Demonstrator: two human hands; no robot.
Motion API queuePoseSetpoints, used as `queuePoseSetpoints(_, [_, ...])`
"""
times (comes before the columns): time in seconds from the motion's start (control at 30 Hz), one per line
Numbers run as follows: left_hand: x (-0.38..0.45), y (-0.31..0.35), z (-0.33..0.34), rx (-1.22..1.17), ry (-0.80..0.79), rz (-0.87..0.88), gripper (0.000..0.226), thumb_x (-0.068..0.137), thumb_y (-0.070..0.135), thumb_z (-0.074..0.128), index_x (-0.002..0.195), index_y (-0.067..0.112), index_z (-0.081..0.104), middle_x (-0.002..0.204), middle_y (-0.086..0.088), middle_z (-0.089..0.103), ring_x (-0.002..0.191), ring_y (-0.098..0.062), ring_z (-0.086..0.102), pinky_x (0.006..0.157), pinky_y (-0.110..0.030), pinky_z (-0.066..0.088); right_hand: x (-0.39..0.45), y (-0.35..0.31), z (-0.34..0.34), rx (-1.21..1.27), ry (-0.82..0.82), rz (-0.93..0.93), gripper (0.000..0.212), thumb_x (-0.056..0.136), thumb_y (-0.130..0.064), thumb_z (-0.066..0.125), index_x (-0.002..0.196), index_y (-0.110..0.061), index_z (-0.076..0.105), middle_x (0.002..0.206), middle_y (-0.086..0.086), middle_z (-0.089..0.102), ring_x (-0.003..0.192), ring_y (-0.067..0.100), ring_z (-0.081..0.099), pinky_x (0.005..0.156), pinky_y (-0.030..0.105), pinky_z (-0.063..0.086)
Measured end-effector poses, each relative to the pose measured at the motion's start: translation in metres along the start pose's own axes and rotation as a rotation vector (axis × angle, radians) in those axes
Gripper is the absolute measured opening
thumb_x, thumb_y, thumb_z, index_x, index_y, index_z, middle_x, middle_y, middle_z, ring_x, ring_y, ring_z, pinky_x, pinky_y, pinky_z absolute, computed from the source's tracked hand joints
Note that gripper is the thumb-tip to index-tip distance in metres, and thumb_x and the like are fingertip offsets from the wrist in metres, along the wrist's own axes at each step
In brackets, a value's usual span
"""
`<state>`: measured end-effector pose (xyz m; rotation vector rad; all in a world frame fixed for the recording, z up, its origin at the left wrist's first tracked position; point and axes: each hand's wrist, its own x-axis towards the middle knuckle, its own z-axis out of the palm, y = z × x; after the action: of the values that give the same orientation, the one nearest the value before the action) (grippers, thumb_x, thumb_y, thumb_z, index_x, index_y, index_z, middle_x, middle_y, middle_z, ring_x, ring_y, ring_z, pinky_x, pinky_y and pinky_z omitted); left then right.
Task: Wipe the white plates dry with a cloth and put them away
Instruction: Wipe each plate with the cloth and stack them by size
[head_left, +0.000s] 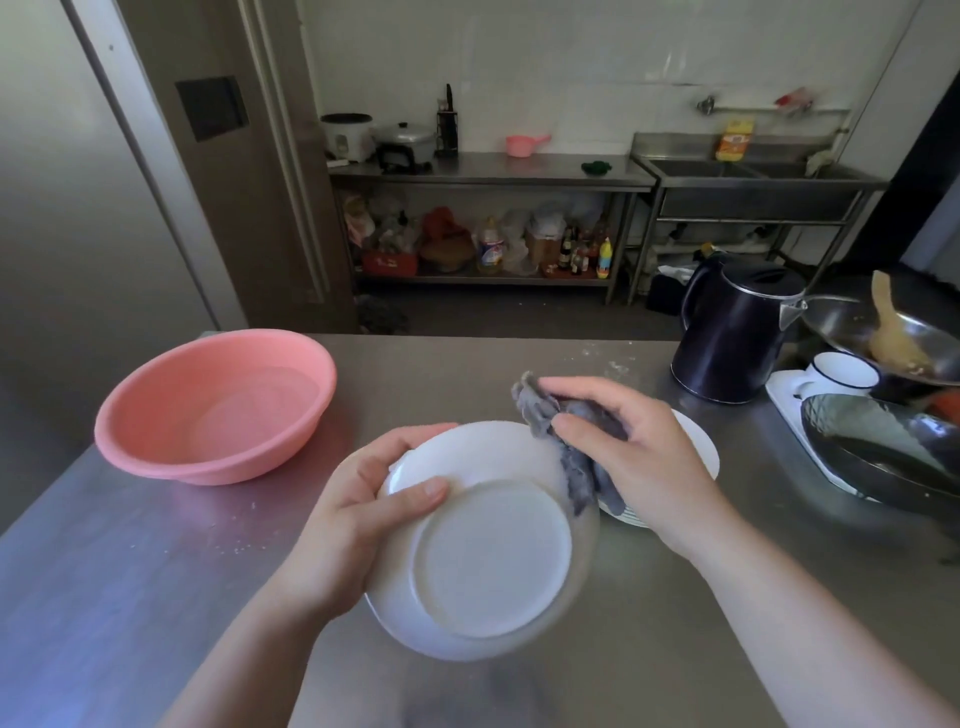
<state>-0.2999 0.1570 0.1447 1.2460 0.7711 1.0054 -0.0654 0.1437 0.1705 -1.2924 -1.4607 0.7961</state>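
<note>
The left hand (358, 512) grasps a white plate (480, 545) by its left rim, thumb across the underside, which faces up toward the camera; the plate is held tilted above the steel table (156, 597), near its front edge. The right hand (639, 457) is clenched around a grey cloth (566, 441) pressed against the plate's upper right rim. Behind that hand, a stack of plates (698, 447) rests on the table. A pink basin (215, 405) sits toward the table's left edge.
</note>
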Motion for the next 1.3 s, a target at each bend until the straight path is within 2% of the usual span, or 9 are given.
queuePoseSetpoints(0.23, [0.005,0.010,-0.007,0.069,-0.180,-0.052,0.041,0.070,0.022,0.076,0.110,0.015,0.071,0.106,-0.014,0.071,0.089,-0.031,0.070,0.072,-0.038,0.057,-0.012,-0.012,-0.002,0.021,-0.294,0.118,0.015,0.096,-0.013,0.057,0.102,-0.018,0.070,0.066,-0.025,0.065,0.056,-0.009,0.058,0.049,0.003,0.039])
queuePoseSetpoints(0.37, [0.008,0.008,-0.013,0.130,-0.234,-0.060,0.041,0.070,0.022,0.076,0.110,0.013,0.072,0.114,-0.017,0.068,0.094,-0.034,0.068,0.077,-0.042,0.056,-0.016,-0.007,-0.002,-0.086,-0.372,0.091,0.009,0.092,-0.022,0.064,0.094,-0.025,0.072,0.083,-0.019,0.070,0.076,-0.004,0.062,0.067,0.009,0.043])
queuePoseSetpoints(0.5, [0.012,0.002,-0.018,0.194,-0.246,-0.073,0.041,0.071,0.026,0.077,0.110,0.011,0.071,0.117,-0.017,0.066,0.100,-0.037,0.067,0.082,-0.043,0.055,-0.018,0.000,-0.001,-0.146,-0.349,0.099,0.008,0.093,-0.024,0.063,0.091,-0.030,0.068,0.078,-0.012,0.066,0.069,0.012,0.063,0.061,0.028,0.050])
queuePoseSetpoints(0.57, [0.012,0.003,-0.018,0.290,-0.213,-0.022,0.037,0.070,0.030,0.078,0.105,0.019,0.073,0.114,-0.010,0.069,0.100,-0.029,0.068,0.082,-0.034,0.055,-0.018,0.004,0.001,-0.167,-0.300,0.031,0.008,0.092,-0.025,0.065,0.091,-0.032,0.067,0.088,-0.017,0.063,0.078,0.005,0.062,0.066,0.020,0.048])
queuePoseSetpoints(0.67, [0.012,-0.001,-0.014,0.447,-0.042,0.037,0.041,0.064,0.047,0.078,0.103,0.034,0.071,0.112,0.006,0.071,0.102,-0.013,0.067,0.086,-0.027,0.052,-0.015,0.008,0.005,-0.287,-0.214,-0.166,0.004,0.088,-0.029,0.062,0.085,-0.028,0.064,0.089,-0.024,0.057,0.090,0.006,0.053,0.069,0.009,0.040])
queuePoseSetpoints(0.77, [0.006,-0.011,-0.007,0.594,0.217,-0.067,0.081,0.052,0.070,0.073,0.124,0.038,0.057,0.127,0.020,0.059,0.115,0.002,0.056,0.095,-0.027,0.046,-0.014,0.014,0.007,-0.428,-0.082,-0.395,0.015,0.089,-0.030,0.056,0.085,-0.018,0.064,0.088,-0.018,0.059,0.091,0.005,0.048,0.078,0.010,0.035])
queuePoseSetpoints(1.0, [-0.002,-0.018,0.004,0.003,0.287,-0.420,0.089,0.062,0.056,0.081,0.135,0.012,0.052,0.127,-0.005,0.065,0.096,-0.020,0.073,0.070,-0.034,0.061,-0.023,0.031,0.014,-0.596,-0.004,-0.636,0.012,0.092,-0.018,0.055,0.085,-0.013,0.064,0.089,-0.014,0.059,0.084,0.013,0.046,0.080,0.019,0.038])
queuePoseSetpoints(1.13, [-0.003,-0.024,0.008,-0.061,0.290,-0.520,0.063,0.068,0.048,0.084,0.114,0.008,0.068,0.116,-0.013,0.070,0.092,-0.028,0.074,0.075,-0.038,0.060,-0.033,0.040,0.018,-0.615,-0.030,-0.665,0.015,0.094,-0.019,0.055,0.084,-0.013,0.064,0.089,-0.011,0.061,0.083,0.013,0.046,0.080,0.022,0.038])
queuePoseSetpoints(1.3, [-0.001,-0.031,0.006,-0.187,0.297,-0.581,0.040,0.081,0.023,0.072,0.113,-0.001,0.067,0.106,-0.022,0.073,0.088,-0.032,0.074,0.059,-0.029,0.060,-0.037,0.050,0.017,-0.630,-0.123,-0.628,0.015,0.094,-0.023,0.055,0.087,-0.016,0.066,0.092,-0.013,0.061,0.089,0.011,0.047,0.081,0.023,0.040])
